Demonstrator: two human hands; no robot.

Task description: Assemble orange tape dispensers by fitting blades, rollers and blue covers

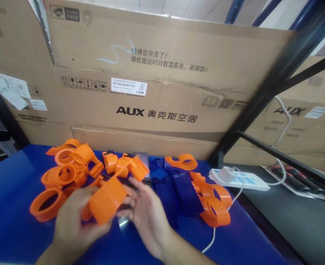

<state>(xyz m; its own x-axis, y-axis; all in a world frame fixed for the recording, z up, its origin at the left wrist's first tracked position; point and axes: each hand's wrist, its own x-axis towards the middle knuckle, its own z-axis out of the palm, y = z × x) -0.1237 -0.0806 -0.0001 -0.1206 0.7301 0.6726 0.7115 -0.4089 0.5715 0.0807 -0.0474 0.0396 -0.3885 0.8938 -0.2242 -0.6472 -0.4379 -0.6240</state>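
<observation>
My left hand point(76, 217) is closed around an orange tape dispenser point(108, 200), lifted above the blue tabletop. Its broad curved side faces up. Just to its right, my right hand point(148, 217) is turned palm inward with the fingers apart. Those fingertips come close to the dispenser's right side, and whether they touch it is hard to tell. Behind and left of my hands lies a pile of orange tape dispensers point(59, 176). Several more orange dispensers point(215, 206) lie to the right.
Dark blue flat pieces point(183, 189) lie mid-table. A white power strip point(240, 179) with a plug and cable stands right, by a black rack post point(251, 106). A large cardboard box point(157, 92) walls off the back. A phone-like object point(143, 162) sits behind the dispensers.
</observation>
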